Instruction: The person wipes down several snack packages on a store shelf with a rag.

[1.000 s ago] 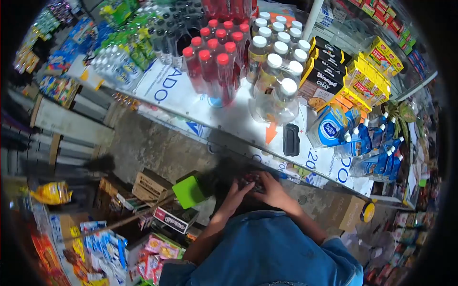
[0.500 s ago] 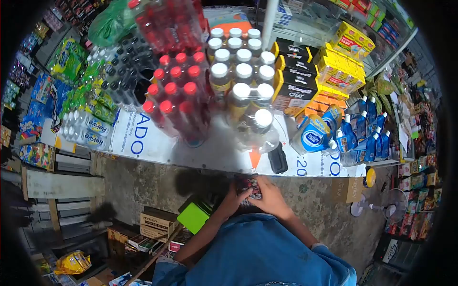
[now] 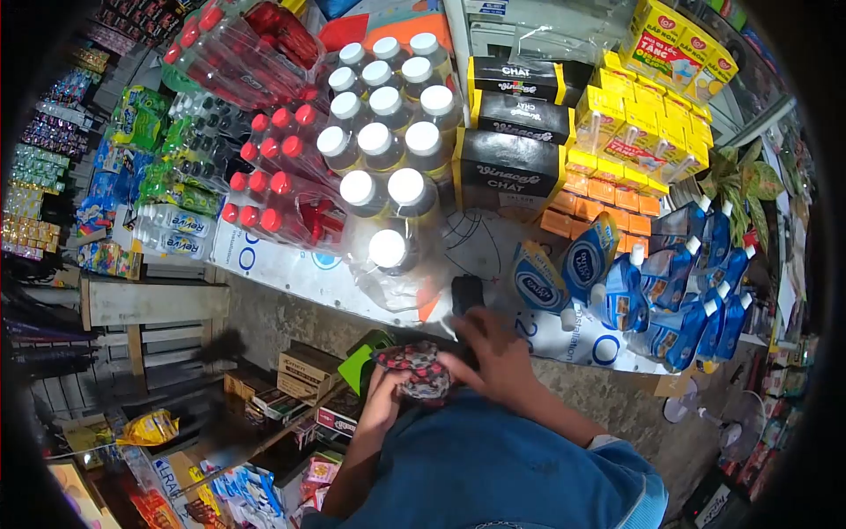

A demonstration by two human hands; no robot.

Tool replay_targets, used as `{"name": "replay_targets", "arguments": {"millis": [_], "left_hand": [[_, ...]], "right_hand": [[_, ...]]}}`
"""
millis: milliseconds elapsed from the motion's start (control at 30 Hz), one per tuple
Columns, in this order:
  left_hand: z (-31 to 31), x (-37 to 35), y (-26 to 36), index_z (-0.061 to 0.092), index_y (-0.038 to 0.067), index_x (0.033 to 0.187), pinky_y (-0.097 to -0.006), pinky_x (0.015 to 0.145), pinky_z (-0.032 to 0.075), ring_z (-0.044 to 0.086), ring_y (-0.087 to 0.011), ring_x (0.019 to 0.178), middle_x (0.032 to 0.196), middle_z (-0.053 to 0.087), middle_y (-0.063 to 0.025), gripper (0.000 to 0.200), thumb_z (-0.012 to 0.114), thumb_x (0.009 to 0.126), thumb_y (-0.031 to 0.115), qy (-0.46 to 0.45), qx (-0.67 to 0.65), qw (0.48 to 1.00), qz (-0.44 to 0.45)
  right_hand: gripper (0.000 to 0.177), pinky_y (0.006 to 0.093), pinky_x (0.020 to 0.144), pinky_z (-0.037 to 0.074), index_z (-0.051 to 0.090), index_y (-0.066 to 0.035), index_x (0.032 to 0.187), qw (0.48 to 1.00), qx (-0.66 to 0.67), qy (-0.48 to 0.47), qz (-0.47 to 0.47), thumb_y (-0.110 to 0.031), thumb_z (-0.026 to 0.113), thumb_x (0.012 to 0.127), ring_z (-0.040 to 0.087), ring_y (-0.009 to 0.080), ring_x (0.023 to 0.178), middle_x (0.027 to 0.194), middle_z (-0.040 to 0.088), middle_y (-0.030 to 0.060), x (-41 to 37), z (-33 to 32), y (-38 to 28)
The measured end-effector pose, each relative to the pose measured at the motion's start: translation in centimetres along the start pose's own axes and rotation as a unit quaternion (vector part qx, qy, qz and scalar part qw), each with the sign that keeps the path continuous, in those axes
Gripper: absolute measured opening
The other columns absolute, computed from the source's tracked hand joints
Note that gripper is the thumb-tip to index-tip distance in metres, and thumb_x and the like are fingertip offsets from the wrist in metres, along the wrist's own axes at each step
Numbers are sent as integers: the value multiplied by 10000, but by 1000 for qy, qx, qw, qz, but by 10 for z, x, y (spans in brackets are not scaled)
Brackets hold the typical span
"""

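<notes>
My left hand [image 3: 382, 398] is wrapped round a small bundle of red, black and white patterned cloth [image 3: 421, 368], held in front of my blue shirt. My right hand [image 3: 502, 363] is beside it with fingers spread, the thumb side close to the cloth. The right fingertips reach up to the table's front edge, near a small black object [image 3: 467, 293] lying there. Just beyond stand bottles with white caps [image 3: 388, 251] in clear plastic wrap.
On the table [image 3: 300, 280] are red-capped bottles [image 3: 273, 185], black Vinacafe boxes [image 3: 511, 175], yellow cartons [image 3: 648, 132], and blue pouches [image 3: 665, 300]. Below left, a brown carton [image 3: 306, 375] and a bright green box [image 3: 355, 366] sit low. A fan [image 3: 736, 423] stands at right.
The view has turned and come closer to the table. My right hand has come off the patterned cloth and spread towards the table edge, while my left hand keeps the cloth.
</notes>
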State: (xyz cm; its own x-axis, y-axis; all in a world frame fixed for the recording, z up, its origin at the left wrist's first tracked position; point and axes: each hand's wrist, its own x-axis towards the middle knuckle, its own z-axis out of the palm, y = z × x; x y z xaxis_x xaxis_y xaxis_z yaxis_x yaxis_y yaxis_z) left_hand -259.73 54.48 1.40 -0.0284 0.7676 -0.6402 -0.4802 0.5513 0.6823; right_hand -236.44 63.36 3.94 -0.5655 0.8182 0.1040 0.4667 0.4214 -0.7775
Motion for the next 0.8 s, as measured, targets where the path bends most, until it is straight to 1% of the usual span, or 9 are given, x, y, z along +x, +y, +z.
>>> {"name": "replay_targets", "arguments": {"millis": [67,100,200,367,467,533,667,733,800], "left_hand": [[7,0,-2,479,7,1402,-373,1087,426,574,-236,1239,1316,603,-121,527,604,895,79,50,-28,998,33],[10,1,-3,480,7,1404,-378,1108,403,558,-237,1261,1332,596,-117,535,606,889,80,46,-37,998,33],[22,3,-7,483,4,1400,-379,1102,409,565,-240,1250,1323,601,-117,532,601,886,74,60,-43,997,35],[20,9,-13,465,-4,1393,-446,1099,439,578,-294,1250,1323,596,-154,577,568,841,128,78,-22,996,39],[6,6,-17,491,-14,1380,-459,1071,466,610,-311,1211,1305,618,-162,596,568,823,181,98,-38,992,63],[-25,3,-30,502,-16,1374,-456,1070,467,615,-310,1207,1309,626,-162,604,565,820,215,94,-63,992,64],[-11,-14,-10,514,-5,1349,-455,1079,458,600,-316,1213,1291,625,-164,575,544,826,230,116,-76,987,78],[-16,-15,-14,514,5,1345,-466,1075,465,601,-319,1205,1291,618,-161,562,547,834,237,105,-104,987,61],[-17,-15,-20,512,6,1346,-465,1066,472,599,-319,1211,1300,613,-163,560,553,844,251,123,-87,988,38]], "right_hand": [[789,494,945,497,452,-101,1478,970,-168,127,126,-404,789,832,516,437,1239,1371,475,273,12,2,2],[828,504,981,467,402,-103,1509,973,-163,105,122,-350,800,826,459,474,1273,1391,409,314,16,-1,8],[858,504,971,473,335,-130,1554,971,-189,26,148,-355,773,851,506,471,1212,1382,428,284,28,3,10],[912,493,887,497,275,-163,1584,983,-74,-20,165,-243,776,827,565,450,1102,1278,475,253,30,5,19],[905,470,886,507,290,-155,1579,987,64,-110,100,-216,766,812,580,430,1093,1273,488,255,18,-15,19],[906,464,902,511,297,-148,1576,932,182,-301,92,-229,757,799,593,424,1089,1228,514,256,3,-30,11],[870,472,934,508,348,-141,1556,929,204,-298,79,-280,757,801,620,400,1062,1215,553,258,-61,-12,64],[842,453,1035,463,419,-131,1526,922,223,-267,167,-429,776,824,583,365,1228,1337,583,201,-91,5,102],[694,376,913,484,509,-135,1440,842,340,-307,284,-488,714,879,597,259,1088,1228,620,117,-130,41,156]]}}
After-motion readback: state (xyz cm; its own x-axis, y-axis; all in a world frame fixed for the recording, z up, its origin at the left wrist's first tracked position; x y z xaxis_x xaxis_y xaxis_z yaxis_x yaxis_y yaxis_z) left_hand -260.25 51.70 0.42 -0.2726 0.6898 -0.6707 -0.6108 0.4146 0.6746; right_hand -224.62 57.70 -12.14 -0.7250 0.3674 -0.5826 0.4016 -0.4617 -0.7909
